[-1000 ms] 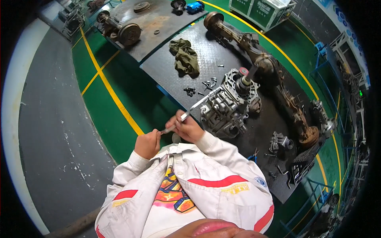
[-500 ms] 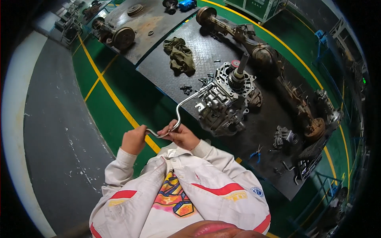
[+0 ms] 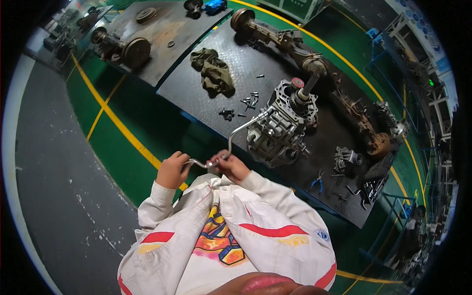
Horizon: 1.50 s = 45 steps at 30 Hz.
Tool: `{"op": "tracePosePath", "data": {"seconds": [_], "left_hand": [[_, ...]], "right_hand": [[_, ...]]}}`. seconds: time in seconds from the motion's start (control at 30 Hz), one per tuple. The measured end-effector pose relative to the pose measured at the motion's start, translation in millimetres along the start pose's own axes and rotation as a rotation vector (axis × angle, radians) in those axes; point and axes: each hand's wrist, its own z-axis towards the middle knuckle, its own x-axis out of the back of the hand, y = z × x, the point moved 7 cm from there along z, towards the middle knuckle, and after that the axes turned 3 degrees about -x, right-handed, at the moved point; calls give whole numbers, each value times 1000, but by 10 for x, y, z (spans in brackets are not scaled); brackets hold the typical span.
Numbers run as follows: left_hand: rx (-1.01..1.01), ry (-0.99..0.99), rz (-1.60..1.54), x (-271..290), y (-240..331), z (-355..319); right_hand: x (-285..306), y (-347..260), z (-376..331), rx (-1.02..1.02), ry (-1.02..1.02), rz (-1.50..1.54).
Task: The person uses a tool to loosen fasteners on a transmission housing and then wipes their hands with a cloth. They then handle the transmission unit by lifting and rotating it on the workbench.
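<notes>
A shiny bent speed brace (image 3: 231, 139) runs from my hands up to the upper left side of a grey metal gearbox (image 3: 281, 125). My left hand (image 3: 172, 170) is closed round the near end of the brace. My right hand (image 3: 233, 167) holds its crank bend with fingers curled round the bar. The far end of the brace meets the housing, but the fastener there is hidden. A thick shaft (image 3: 310, 84) stands up from the gearbox, beside a small red round part (image 3: 297, 82). Loose bolts (image 3: 250, 101) lie left of the housing.
The gearbox rests on a dark metal workbench (image 3: 187, 88). A crumpled olive cloth (image 3: 214, 73) lies behind the bolts, and a long rusty axle (image 3: 314, 61) spans the far side. Blue-handled pliers (image 3: 317, 183), a small grey housing (image 3: 347, 159) and a tool set (image 3: 373, 189) lie at the right.
My view has shifted, so the bench and floor sit further left. Both hands remain on the speed brace, whose crank has turned slightly.
</notes>
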Motion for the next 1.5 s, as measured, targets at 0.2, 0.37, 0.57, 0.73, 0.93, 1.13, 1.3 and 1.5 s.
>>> {"op": "tracePosePath", "data": {"seconds": [0.2,0.37,0.57,0.73,0.93,1.13,1.3,1.5], "left_hand": [[-234,-115,-240,-262,-186,163],[-159,-132,-449,-348,-356,272],[-63,-144,-222,-45,-691,463],[-88,-194,-200,-138,-760,562],[273,-313,-734,-523,-1304,515],[445,-111,-769,-675,-1714,948],[628,126,-804,-1236,-2290,1541],[1027,323,-597,-2212,-3359,2388]], "right_hand": [[-815,-446,-241,181,-63,-70],[-756,-613,738,354,111,25],[174,4,1071,153,551,25],[274,156,600,-9,602,-88],[-164,-587,110,154,407,-515],[398,-1216,-750,270,617,-580],[228,-1544,-1376,95,594,-908],[80,-2446,-2109,626,693,-485]]}}
